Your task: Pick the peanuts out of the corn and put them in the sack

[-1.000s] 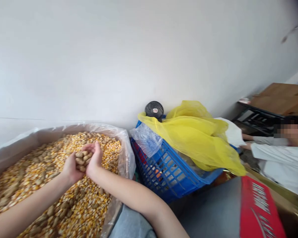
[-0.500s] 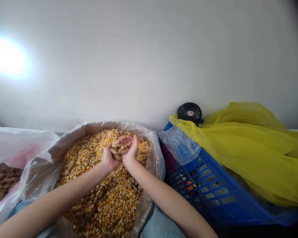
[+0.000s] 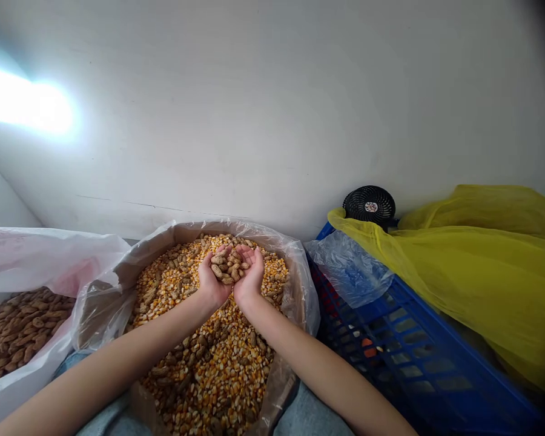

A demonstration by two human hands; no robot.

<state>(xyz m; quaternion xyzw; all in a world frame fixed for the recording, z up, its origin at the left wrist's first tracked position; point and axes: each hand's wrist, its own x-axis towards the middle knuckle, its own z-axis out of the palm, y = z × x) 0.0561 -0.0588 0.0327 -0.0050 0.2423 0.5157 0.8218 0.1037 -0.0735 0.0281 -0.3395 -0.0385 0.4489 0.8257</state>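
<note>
Cupped side by side, my left hand (image 3: 213, 283) and my right hand (image 3: 251, 272) hold a small heap of unshelled peanuts (image 3: 227, 266) between them. Both palms face up, with the fingers curled around the nuts. Beneath them lies a large pile of yellow and white corn kernels (image 3: 218, 375), with more peanuts scattered through it. The pile fills a sack lined with clear plastic (image 3: 306, 284), which stands between my knees. My forearms cross over the sack's near part and hide some of the corn.
At left, a white bag (image 3: 91, 245) holds brown, shell-like pieces (image 3: 22, 330). On the right stands a blue plastic crate (image 3: 418, 339) with a clear plastic bag (image 3: 354, 266), yellow mesh (image 3: 481, 266) and a small black fan (image 3: 370, 204). A pale wall (image 3: 254, 109) rises behind.
The view has turned slightly left, so everything sits further right in it and more of the left bag shows. My hands are still cupped around the peanuts.
</note>
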